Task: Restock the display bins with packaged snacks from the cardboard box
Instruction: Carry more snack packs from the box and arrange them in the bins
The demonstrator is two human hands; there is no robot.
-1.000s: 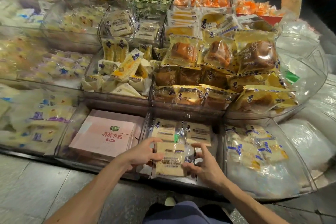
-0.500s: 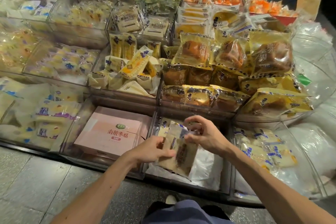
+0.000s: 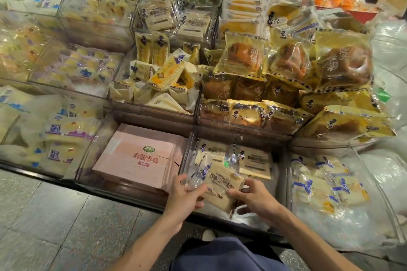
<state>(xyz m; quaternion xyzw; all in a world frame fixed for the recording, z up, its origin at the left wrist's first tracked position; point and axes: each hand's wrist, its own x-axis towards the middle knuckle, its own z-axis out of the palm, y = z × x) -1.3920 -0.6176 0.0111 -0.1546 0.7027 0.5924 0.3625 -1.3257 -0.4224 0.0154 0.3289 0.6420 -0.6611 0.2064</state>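
A clear-wrapped pale bread pack lies tilted at the front of a clear display bin in the bottom row. My left hand pinches its left wrapper edge. My right hand grips its right end. Two more of the same bread packs lie flat at the back of that bin. No cardboard box is in view.
A pink carton fills the bin to the left. White-and-blue packs lie in the bin to the right. Brown bread bags pile in the row above. Grey floor tiles lie in front of the stand.
The pack stood raised on edge between both hands half a second ago. It has come down toward the bin's front, label side up, with both hands still on it.
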